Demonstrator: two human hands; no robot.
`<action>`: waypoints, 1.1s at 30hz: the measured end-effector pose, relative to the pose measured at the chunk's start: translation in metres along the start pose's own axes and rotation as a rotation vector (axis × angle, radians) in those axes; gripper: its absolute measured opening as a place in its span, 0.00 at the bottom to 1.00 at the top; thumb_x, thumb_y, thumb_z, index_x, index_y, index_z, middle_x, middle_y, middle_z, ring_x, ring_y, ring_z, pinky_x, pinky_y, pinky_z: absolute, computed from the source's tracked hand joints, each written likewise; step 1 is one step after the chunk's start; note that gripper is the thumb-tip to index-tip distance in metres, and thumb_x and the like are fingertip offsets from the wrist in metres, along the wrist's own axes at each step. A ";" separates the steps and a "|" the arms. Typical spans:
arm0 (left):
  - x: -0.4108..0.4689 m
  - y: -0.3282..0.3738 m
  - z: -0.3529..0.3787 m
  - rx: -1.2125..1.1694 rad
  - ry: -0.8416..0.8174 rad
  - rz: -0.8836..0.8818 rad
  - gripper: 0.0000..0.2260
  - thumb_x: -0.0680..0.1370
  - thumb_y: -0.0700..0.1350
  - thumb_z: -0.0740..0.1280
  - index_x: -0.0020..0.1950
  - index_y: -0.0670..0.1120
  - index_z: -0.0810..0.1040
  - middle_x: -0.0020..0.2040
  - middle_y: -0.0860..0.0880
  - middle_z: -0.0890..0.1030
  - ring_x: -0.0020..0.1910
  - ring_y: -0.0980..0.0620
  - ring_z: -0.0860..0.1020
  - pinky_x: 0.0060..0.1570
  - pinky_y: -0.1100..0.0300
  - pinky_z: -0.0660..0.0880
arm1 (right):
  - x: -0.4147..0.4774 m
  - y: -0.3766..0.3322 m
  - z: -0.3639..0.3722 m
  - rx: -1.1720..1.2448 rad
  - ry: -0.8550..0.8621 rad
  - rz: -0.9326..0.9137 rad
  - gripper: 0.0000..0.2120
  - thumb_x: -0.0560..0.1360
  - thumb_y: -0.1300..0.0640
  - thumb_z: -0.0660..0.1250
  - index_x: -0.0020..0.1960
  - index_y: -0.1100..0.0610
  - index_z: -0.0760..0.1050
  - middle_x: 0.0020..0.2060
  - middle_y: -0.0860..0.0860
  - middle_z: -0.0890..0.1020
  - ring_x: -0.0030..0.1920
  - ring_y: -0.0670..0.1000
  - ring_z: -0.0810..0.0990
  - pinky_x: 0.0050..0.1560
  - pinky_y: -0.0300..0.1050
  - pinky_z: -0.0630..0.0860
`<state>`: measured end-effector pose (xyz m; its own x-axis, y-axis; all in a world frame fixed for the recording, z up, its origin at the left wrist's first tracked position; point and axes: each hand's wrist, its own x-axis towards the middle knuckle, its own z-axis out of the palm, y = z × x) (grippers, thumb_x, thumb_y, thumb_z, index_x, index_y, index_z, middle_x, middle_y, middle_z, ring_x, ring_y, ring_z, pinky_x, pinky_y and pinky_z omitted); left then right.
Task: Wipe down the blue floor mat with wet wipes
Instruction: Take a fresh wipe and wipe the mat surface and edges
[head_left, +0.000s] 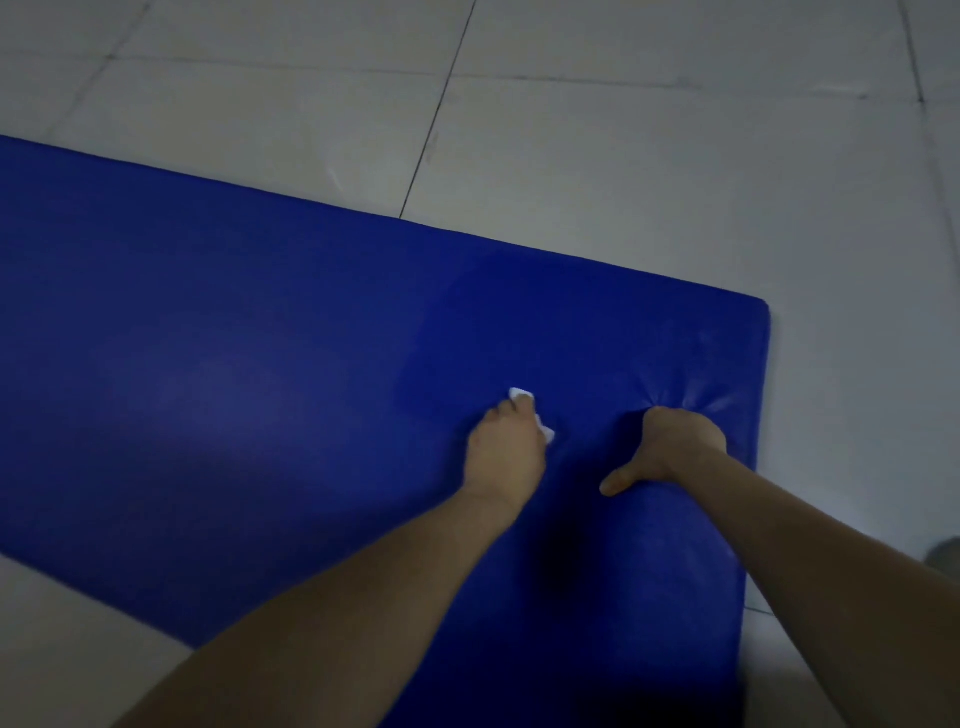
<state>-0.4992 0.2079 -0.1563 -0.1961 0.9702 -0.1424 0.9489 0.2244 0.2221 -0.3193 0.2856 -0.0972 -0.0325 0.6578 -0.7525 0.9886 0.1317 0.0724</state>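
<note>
Blue mat (260, 364) lies flat on the pale tiled floor (623, 156), its far right corner in my view. My left hand (506, 452) rests on the mat's right half, fingers curled round a small white wet wipe (521, 397) that peeks out past the fingertips and touches the surface. Just beside it, nearer the mat's right edge, my right hand (675, 447) bears down with bent fingers and thumb splayed, and creases fan out from the dent; I cannot tell whether it pinches the cover or only presses
</note>
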 end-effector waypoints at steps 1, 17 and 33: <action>-0.007 0.016 0.003 0.020 -0.015 0.047 0.26 0.84 0.55 0.62 0.74 0.38 0.66 0.54 0.44 0.80 0.50 0.47 0.80 0.44 0.55 0.77 | 0.001 0.000 0.000 -0.002 0.003 -0.001 0.39 0.51 0.25 0.78 0.43 0.51 0.65 0.43 0.47 0.77 0.40 0.48 0.75 0.37 0.45 0.73; 0.007 -0.105 -0.022 0.128 0.021 -0.090 0.15 0.79 0.58 0.69 0.54 0.48 0.71 0.44 0.50 0.79 0.42 0.48 0.79 0.40 0.52 0.77 | 0.002 0.001 -0.001 0.007 -0.025 -0.001 0.39 0.51 0.26 0.78 0.43 0.51 0.64 0.44 0.47 0.77 0.41 0.48 0.76 0.38 0.45 0.73; -0.065 0.043 0.027 -0.109 0.022 0.182 0.17 0.79 0.51 0.71 0.62 0.41 0.77 0.42 0.48 0.82 0.40 0.49 0.80 0.43 0.56 0.77 | 0.002 -0.003 0.000 0.000 0.005 0.008 0.38 0.52 0.27 0.79 0.44 0.53 0.68 0.41 0.49 0.79 0.41 0.49 0.78 0.35 0.45 0.74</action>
<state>-0.4391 0.1521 -0.1641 -0.0308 0.9971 -0.0697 0.9370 0.0531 0.3452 -0.3227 0.2864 -0.0992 -0.0257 0.6627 -0.7484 0.9888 0.1268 0.0783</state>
